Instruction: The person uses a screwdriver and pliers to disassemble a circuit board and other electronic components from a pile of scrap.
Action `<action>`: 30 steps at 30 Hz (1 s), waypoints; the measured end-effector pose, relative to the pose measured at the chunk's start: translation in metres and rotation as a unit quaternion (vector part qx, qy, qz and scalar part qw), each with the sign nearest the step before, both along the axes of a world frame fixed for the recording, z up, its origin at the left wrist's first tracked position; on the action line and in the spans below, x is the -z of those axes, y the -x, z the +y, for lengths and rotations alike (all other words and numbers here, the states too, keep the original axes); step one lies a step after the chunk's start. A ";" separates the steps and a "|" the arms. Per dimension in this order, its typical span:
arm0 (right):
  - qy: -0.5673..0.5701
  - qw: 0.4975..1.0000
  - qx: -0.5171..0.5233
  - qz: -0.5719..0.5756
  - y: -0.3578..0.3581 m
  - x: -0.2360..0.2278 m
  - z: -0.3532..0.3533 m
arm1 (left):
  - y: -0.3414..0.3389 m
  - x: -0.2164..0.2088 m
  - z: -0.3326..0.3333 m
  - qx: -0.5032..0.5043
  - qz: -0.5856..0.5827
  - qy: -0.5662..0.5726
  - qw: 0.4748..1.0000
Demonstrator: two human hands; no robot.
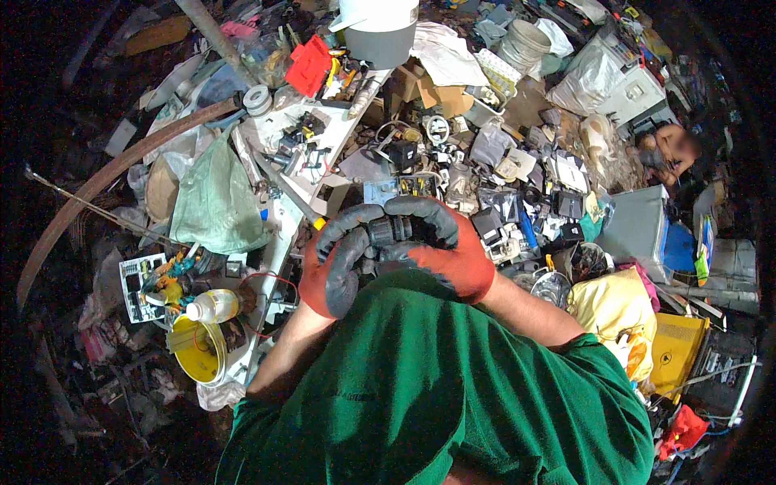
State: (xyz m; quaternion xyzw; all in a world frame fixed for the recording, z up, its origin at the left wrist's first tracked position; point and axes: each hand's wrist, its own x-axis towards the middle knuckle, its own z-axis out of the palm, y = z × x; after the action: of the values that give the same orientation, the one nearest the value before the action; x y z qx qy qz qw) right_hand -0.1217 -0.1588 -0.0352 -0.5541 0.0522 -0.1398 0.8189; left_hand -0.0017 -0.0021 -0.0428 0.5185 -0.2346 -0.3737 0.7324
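Note:
Both my hands wear red gloves with dark grey coated fingers and meet in the middle above my green-clothed lap. Between them is a dark, ribbed, round part; its exact kind cannot be made out. My right hand curls its fingers over the top and right of it. From the left, my left hand closes around it, its fingers bent. Just beyond the left glove lies a grey rod-like tool with a yellow-orange end, slanting across a white board.
A pile of small electronic parts and chargers spreads ahead and right. A white-and-grey bucket stands at the far end of the board. Left are a yellow-lined bucket, a plastic bottle and a greenish sack. Another person crouches far right.

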 end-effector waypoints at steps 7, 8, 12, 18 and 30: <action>0.218 0.972 0.089 0.001 0.000 -0.001 -0.001 | -0.004 0.007 0.000 0.014 0.031 0.004 0.999; 0.255 0.962 0.100 -0.004 -0.001 -0.003 -0.002 | -0.004 0.009 0.000 0.015 0.038 0.018 0.999; 0.405 0.906 0.124 0.005 0.000 -0.015 -0.004 | -0.003 0.019 -0.001 0.016 0.065 0.020 0.998; 0.448 0.884 0.125 0.046 0.002 -0.022 0.001 | -0.014 0.040 0.006 0.060 -0.389 -0.101 0.914; 0.449 0.882 0.135 0.051 0.001 -0.015 0.001 | -0.001 0.023 -0.003 0.090 -0.040 -0.050 0.994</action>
State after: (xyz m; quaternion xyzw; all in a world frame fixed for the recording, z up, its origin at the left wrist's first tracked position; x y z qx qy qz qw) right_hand -0.1227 -0.1582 -0.0202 -0.8566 0.0999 -0.2287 0.4517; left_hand -0.0008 -0.0055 -0.0656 0.5456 -0.2907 -0.4281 0.6592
